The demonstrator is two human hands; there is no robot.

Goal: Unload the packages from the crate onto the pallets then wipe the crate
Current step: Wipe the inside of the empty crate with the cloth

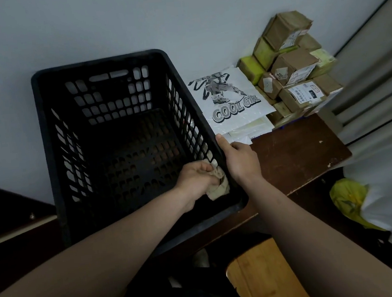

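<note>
Left hand (196,177) fisted; right hand (239,160) gripping — thumb extended.

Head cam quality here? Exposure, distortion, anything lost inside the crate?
Head view: dim, underexposed, no glare; the floor of the black crate is nearly lost in shadow, yet the cloth in the left hand reads clearly. Wide-angle distortion tilts the wall and curtain at right. The COOL GIRL bag print is sharp.
</note>
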